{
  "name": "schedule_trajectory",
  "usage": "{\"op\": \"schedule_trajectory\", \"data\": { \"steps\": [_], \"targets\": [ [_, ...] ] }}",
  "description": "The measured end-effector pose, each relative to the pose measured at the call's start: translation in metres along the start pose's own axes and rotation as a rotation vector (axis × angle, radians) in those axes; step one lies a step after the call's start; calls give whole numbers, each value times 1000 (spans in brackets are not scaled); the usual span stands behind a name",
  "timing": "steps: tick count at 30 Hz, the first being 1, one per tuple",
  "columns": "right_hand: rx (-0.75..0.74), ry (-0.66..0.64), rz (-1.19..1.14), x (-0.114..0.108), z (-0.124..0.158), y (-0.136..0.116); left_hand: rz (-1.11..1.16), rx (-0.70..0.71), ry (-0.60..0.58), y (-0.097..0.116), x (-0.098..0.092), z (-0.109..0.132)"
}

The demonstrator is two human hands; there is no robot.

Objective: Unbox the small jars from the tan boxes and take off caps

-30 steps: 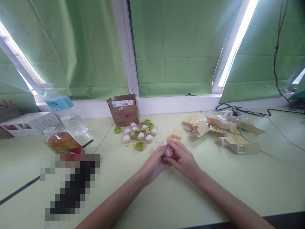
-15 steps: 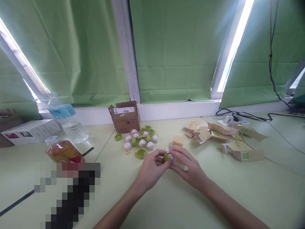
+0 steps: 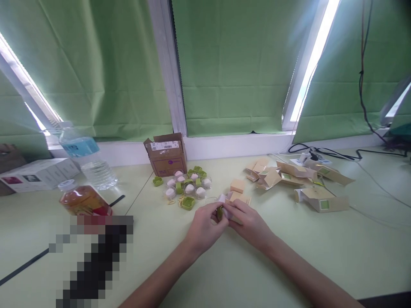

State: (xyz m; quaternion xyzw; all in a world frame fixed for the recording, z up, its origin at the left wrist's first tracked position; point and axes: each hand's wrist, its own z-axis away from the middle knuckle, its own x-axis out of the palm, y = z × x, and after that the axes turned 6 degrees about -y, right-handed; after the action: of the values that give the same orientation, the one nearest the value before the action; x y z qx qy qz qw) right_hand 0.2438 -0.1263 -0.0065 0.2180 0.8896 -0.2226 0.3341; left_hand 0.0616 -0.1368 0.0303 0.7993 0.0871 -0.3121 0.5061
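My left hand point(image 3: 207, 224) is closed, its fingertips pinching a small green piece point(image 3: 219, 213). Against it, my right hand point(image 3: 248, 222) grips a whitish part point(image 3: 224, 210) of the same small item; the fingers cover much of it. Just beyond my fingertips lies a clear round piece point(image 3: 211, 199), and a tan card piece point(image 3: 241, 197) is beside it. Farther left are several clear cups holding pale pink rounded pieces point(image 3: 189, 188), with green flower-shaped pieces point(image 3: 188, 203) among them and thin yellow cords point(image 3: 171, 202) in front.
An opened brown carton point(image 3: 167, 156) stands behind the cups. A small tan box point(image 3: 237, 185) sits right of them. Opened tan boxes point(image 3: 324, 199) and black cables point(image 3: 343, 155) lie at right. A water bottle point(image 3: 98, 171) and an amber drink bottle point(image 3: 84, 201) are at left.
Both hands have drawn closer together around the small item, and the green piece is turned more edge-on. The clear round piece and tan card show more beyond my fingers. The view has shifted slightly.
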Motion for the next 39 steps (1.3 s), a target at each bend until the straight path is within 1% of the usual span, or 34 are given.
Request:
{"op": "schedule_trajectory", "data": {
  "steps": [4,7,11,14,17,19,20,22,24,26,27,30,33,36,39],
  "targets": [
    [-10,4,31,6,-1,-4,-95,27,-24,-2,-1,0],
    [-11,25,2,6,-1,-6,-130,54,-40,-1,-4,0],
    [25,68,-118,2,-3,-5,-73,98,-38,-1,-10,-3],
    [111,104,-258,-2,-4,-5,55,10,-18,-3,-16,-6],
    [207,118,-408,-2,-5,-7,215,-113,-78,-7,-22,-9],
    [273,115,-496,-1,-6,-9,295,-139,-108,-10,-26,-11],
    [312,123,-529,-1,-7,-10,313,-147,-95,-12,-29,-12],
    [398,167,-582,-1,-9,-10,313,-178,-26,-16,-35,-15],
    [472,234,-600,-2,-15,-8,293,-233,71,-20,-41,-18],
    [513,256,-569,-3,-25,-5,306,-273,170,-25,-48,-21],
    [530,237,-546,-2,-31,-4,326,-284,223,-27,-51,-23],
    [582,103,-516,7,-48,-2,424,-296,367,-34,-58,-26],
    [567,10,-434,21,-56,-3,540,-295,466,-41,-64,-28],
    [483,-63,-265,34,-54,-4,664,-309,505,-48,-67,-28],
    [353,-159,-101,40,-48,-3,720,-321,501,-51,-67,-28]
  ]
}}
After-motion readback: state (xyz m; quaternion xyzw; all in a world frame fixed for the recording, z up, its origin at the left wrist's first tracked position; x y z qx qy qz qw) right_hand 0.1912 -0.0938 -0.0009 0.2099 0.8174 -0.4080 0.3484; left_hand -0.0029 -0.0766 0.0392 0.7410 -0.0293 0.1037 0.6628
